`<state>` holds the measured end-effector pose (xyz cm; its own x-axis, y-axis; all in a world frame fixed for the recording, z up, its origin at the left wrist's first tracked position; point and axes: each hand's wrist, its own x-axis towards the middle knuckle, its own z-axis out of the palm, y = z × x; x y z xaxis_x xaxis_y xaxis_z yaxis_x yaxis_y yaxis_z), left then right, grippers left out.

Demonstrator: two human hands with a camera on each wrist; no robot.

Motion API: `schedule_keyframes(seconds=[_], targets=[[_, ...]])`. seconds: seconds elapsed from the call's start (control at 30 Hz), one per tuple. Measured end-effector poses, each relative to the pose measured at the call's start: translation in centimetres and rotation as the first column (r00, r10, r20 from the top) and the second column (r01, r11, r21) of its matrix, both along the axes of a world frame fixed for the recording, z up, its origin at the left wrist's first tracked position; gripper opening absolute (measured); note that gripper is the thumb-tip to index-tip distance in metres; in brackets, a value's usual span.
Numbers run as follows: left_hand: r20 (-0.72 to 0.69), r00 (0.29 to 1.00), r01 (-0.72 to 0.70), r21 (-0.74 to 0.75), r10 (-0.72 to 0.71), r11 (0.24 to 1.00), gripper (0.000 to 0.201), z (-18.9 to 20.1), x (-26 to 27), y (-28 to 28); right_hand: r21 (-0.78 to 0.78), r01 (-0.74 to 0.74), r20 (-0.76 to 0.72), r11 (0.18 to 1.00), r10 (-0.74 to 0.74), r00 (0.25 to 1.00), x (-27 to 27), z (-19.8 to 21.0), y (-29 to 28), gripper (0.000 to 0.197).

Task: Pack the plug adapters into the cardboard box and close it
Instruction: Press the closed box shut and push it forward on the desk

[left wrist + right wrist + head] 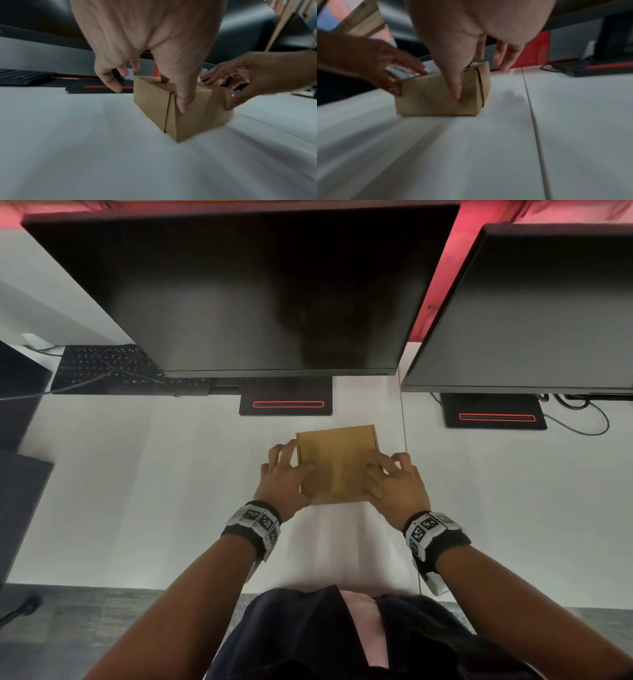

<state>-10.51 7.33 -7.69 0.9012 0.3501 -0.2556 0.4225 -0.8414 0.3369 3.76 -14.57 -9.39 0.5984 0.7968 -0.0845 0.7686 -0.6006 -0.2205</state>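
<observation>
- White table (pixel 144 474) carries the closed cardboard box (pixel 337 463), near its middle.
- Left hand (pixel 286 477) grips the box's left near corner: fingers (pixel 109 79) spread, thumb down its near face.
- Right hand (pixel 397 482) holds the right near corner likewise, fingers (pixel 505 59) splayed, thumb pressing the near face.
- Farther: two dark monitors (pixel 246 289) on stands; keyboard (pixel 113 369) far left.

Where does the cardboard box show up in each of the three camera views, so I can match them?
Head: the cardboard box lies centre frame on the white desk, between both hands.
Left wrist: the box sits centre-right, under the left hand.
Right wrist: the box sits centre-left, under the right hand.
Shared landmark: the monitor base with the red stripe behind the box.
</observation>
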Motion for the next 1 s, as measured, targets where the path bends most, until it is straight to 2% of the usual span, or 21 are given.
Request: schedule_keyframes(seconds=[0.07, 0.2, 0.53, 0.73, 0.9, 1.0], targets=[[0.001, 0.999, 0.047, 0.047, -0.048, 0.998, 0.062, -0.1, 0.7, 0.2, -0.030, -0.008, 0.054, 1.000, 0.010, 0.999, 0.3, -0.2, 0.3, 0.035], [0.015, 0.998, 0.060, 0.077, -0.062, 0.995, 0.063, -0.7, 1.4, 0.6, -0.060, 0.005, 0.082, 0.998, 0.000, 0.997, 0.9, 0.1, 1.1, 0.033], [-0.055, 0.993, 0.108, 0.144, -0.101, 0.984, 0.061, 0.2, 5.3, 1.5, -0.133, 0.106, 0.040, 0.986, -0.101, 0.994, 2.9, 1.2, 2.9, 0.043], [-0.155, 0.981, 0.149, 0.214, -0.116, 0.965, 0.054, 1.4, 6.8, 0.8, -0.207, 0.121, 0.034, 0.971, -0.116, 0.993, 3.8, 2.5, 2.8, 0.046], [-0.219, 0.972, 0.135, 0.221, -0.086, 0.966, 0.048, 3.0, 7.6, -0.6, -0.177, 0.057, -0.112, 0.983, -0.078, 0.991, 5.0, 4.2, 2.2, 0.049], [-0.117, 0.990, 0.109, 0.252, -0.081, 0.962, 0.043, 4.8, 9.2, -2.6, -0.057, 0.031, -0.203, 0.998, -0.042, 0.978, 5.5, 6.1, 1.8, 0.045]])
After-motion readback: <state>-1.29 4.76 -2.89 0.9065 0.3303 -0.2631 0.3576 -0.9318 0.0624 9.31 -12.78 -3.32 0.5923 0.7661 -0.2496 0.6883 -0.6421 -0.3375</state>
